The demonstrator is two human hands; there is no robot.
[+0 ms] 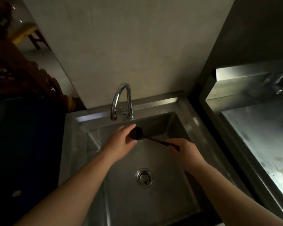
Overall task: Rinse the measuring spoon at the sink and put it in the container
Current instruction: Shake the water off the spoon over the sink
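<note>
A dark measuring spoon (151,138) with a round bowl and a long thin handle is held over the steel sink (163,101), just below the chrome faucet (121,97). My right hand (185,150) grips the end of the handle. My left hand (121,141) wraps its fingers around the spoon's bowl. I cannot tell whether water runs from the spout. No container is in view.
The sink drain (144,177) lies in the basin below my hands. A steel counter (258,128) runs along the right, separated by a dark gap. A plain wall stands behind the faucet. Dark carved furniture (23,75) fills the left.
</note>
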